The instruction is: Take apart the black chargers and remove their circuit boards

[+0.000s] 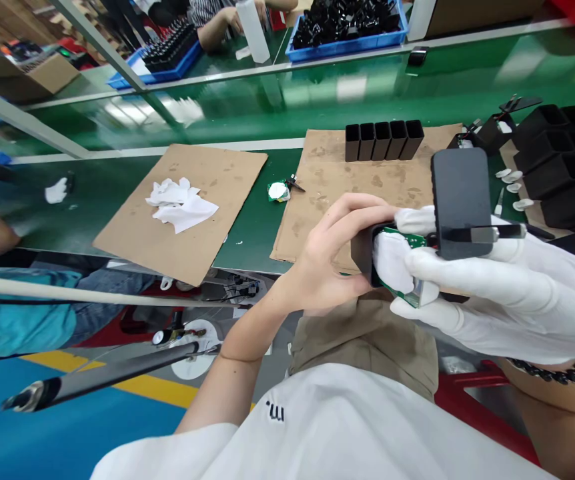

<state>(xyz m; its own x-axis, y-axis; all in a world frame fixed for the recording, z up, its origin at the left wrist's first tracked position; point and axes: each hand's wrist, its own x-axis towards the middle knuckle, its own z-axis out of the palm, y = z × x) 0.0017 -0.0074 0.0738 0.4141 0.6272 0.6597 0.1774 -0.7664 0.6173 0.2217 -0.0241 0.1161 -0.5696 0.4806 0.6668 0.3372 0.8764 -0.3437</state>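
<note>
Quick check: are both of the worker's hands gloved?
No: the right hand wears a white glove, while the left hand, holding the black case, is bare.

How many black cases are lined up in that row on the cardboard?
5. Side by side, from left: the leftmost case, second case, middle case, fourth case and rightmost case, near the far edge of the cardboard. None looks hidden.

The black case [362, 257] is held in midair, its open end toward a green circuit board [410, 238] that carries a white, rounded pad [390, 261]; how deep the board sits, I can't tell from here. Just beside it, a flat black cover [461, 190] shows its broad, round-cornered face
</note>
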